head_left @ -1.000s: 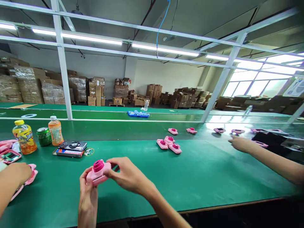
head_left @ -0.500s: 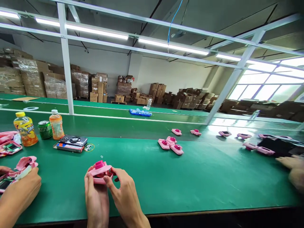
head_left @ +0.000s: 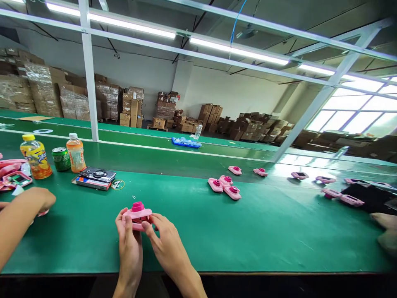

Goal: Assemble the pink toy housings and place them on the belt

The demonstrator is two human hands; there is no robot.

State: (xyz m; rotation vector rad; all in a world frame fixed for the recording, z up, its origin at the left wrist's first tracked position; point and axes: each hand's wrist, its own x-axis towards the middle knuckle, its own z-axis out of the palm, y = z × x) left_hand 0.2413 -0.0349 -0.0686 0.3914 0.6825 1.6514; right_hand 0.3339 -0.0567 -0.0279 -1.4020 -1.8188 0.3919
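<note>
A pink camera-shaped case [head_left: 138, 213] with a darker pink round knob is held above the green table. Its two halves stand partly apart, and reddish parts show in the gap. My left hand [head_left: 129, 244] grips it from the left and below, thumb on the near side. On the right side, my right hand [head_left: 167, 240] pinches the edge by the gap with thumb and fingers. Beyond my hands a small white ring [head_left: 133, 197] lies on the table. Further right rest several similar pink cases [head_left: 232, 192].
Left of my hands are a co-worker's arm [head_left: 23, 219], a yellow-capped bottle [head_left: 35, 157], a green can [head_left: 61, 159], an orange-drink bottle [head_left: 75, 153] and a boxed item [head_left: 95, 178]. Another person's hand [head_left: 386, 227] is at the right edge, beside a black item [head_left: 361, 194].
The view has shifted slightly. Both my hands still hold the case, its halves still parted. The co-worker's hand at left has moved up toward the pink parts there.
</note>
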